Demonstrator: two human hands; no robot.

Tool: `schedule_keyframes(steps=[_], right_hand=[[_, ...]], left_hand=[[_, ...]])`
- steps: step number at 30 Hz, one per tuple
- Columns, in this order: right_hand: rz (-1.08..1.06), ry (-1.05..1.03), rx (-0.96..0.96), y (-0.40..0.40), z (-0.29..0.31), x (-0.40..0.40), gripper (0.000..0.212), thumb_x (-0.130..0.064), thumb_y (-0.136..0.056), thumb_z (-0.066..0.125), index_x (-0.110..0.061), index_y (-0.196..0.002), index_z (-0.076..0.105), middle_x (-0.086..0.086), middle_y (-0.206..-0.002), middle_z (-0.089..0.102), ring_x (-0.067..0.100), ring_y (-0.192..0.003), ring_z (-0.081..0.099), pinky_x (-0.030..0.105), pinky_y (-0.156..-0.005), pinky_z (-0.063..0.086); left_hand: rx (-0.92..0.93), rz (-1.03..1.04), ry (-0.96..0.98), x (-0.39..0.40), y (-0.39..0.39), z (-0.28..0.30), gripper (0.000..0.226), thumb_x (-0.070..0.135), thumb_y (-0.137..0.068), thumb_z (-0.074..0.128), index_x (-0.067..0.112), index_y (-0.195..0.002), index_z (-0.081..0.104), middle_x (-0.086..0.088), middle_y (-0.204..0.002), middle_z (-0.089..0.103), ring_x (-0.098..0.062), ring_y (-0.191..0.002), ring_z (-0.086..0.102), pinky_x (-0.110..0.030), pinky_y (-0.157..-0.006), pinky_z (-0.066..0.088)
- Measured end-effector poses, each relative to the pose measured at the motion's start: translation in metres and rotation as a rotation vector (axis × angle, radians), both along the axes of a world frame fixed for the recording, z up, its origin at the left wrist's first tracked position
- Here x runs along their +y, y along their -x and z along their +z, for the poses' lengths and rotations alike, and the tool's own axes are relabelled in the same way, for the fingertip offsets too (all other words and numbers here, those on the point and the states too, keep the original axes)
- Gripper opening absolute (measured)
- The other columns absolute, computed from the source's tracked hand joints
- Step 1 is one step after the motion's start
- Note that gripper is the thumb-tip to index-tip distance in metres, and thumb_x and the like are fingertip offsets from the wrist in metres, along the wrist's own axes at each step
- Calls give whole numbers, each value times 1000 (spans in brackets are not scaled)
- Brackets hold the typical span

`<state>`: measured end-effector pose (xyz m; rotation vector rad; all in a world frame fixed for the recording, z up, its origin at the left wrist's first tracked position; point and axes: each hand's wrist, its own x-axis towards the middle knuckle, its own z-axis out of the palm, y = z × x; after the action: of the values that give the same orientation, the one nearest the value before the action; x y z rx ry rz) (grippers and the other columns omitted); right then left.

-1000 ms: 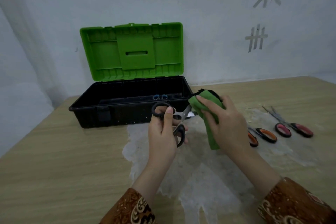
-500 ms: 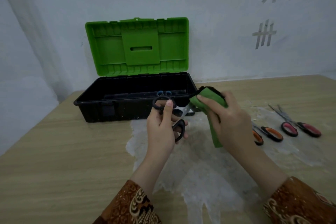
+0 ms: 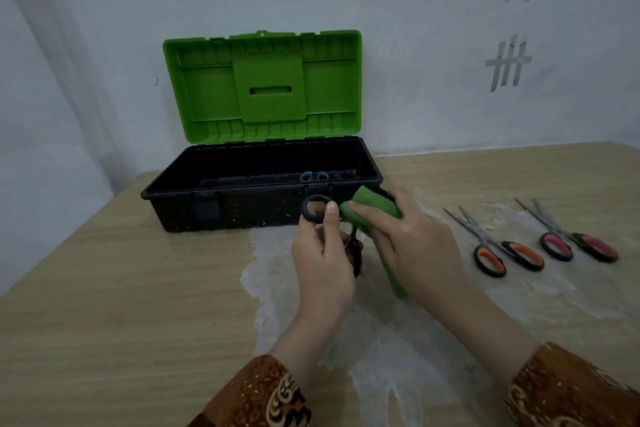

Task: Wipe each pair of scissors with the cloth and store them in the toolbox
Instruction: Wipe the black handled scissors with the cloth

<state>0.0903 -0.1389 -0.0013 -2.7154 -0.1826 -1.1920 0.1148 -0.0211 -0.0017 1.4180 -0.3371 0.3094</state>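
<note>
A: What is held by the left hand (image 3: 322, 260)?

B: The black scissors (image 3: 313, 210) are gripped by their handles; the thumb is laid up against the upper ring, and the lower ring is seen below the fingers. The pair is held above the table (image 3: 104, 288), just in front of the toolbox (image 3: 242, 208).

A: And the right hand (image 3: 415, 246)?

B: The cloth (image 3: 375, 208) is clasped in it, fingers curled round the green fabric. The cloth is pressed over the blades, which are hidden by it, so their state cannot be told. A strip of cloth is left hanging below the palm.

A: How is the toolbox placed?

B: It is set at the back of the table near the wall, with its green lid (image 3: 263, 87) stood upright and open. Blue handles (image 3: 314, 176) are seen inside, toward the back of the black base; what they belong to is not fully shown.

A: What else is laid out?

B: Two more pairs are laid on the table to the right, well apart from the hands: the orange scissors (image 3: 498, 251) nearer, the pink scissors (image 3: 571, 241) farther right. Both are lain with blades parted and pointed away to the left. A pale patch (image 3: 398, 357) is spread over the wood beneath the hands.

A: Sleeves?

B: Brown patterned cuffs (image 3: 263, 395) are seen at both wrists.
</note>
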Motion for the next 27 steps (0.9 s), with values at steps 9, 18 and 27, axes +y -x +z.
schedule_keyframes(steps=[9,18,27], right_hand=[[28,50,-13,-1,-1,13,30,-14,-87,58,-24,-114,68,12,-96,58,25,-51,53,34,-38,47],[63,-4,-36,3,1,10,36,-18,-90,43,-20,-116,68,15,-100,57,28,-54,54,37,-41,49],[-22,21,-81,1,3,-5,36,-12,-88,52,-26,-118,67,15,-99,58,27,-52,51,32,-38,46]], left_hand=[[62,42,25,5,-8,3,26,34,-100,44,14,-90,58,-7,-75,62,-33,-72,63,-55,-68,53],[86,28,40,0,-3,5,23,30,-101,44,18,-84,54,0,-65,57,-18,-61,61,-39,-59,52],[121,-188,141,8,-11,10,23,27,-102,42,8,-94,52,-19,-71,55,-30,-53,57,-31,-40,46]])
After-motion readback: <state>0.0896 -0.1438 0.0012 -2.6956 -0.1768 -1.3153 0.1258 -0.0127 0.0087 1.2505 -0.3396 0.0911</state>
